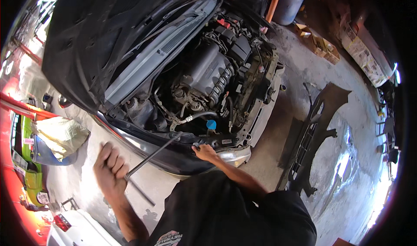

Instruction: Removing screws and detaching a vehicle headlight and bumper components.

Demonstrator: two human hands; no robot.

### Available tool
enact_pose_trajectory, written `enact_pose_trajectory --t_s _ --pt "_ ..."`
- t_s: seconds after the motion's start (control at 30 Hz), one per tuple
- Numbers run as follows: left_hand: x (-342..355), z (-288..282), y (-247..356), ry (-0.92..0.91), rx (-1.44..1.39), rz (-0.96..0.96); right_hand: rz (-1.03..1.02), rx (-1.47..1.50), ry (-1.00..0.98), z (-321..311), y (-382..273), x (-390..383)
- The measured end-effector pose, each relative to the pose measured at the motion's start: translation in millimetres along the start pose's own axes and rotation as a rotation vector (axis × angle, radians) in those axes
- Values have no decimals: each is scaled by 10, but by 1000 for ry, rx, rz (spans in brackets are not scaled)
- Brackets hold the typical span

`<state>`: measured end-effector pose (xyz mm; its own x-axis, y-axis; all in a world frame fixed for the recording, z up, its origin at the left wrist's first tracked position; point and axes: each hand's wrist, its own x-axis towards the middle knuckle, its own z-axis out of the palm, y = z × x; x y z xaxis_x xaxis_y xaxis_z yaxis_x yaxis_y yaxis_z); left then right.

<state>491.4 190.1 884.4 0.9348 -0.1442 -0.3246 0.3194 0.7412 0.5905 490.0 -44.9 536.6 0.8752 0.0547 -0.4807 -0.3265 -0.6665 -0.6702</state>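
My left hand [111,170], blurred, is curled on a long metal T-handle wrench [152,155] at the lower left; its shaft slants up to the near edge of the engine bay [234,139], just left of my right hand. My right hand [206,152] is at that edge of the dark car, its fingers bent on something small that I cannot make out. Close above it are a blue cap [211,125] and a silver hose [195,116]. The engine [204,74] lies exposed under the raised hood [91,33].
A removed dark bumper [325,111] lies on the concrete floor at right. Cardboard boxes [319,44] and a blue drum [286,3] stand behind. Left are a covered bundle [58,135] and a green object [30,176]. A white car part [80,231] is at the lower left.
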Motion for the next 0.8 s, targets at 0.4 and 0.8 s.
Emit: enact_pose_trajectory --t_s 0.4,0.8 --pt "-1262 -658 326 427 -58 553 -106 -352 -55 -9 -293 148" --pt "-1136 -1043 224 352 -118 479 -396 -711 -143 -132 -350 183"
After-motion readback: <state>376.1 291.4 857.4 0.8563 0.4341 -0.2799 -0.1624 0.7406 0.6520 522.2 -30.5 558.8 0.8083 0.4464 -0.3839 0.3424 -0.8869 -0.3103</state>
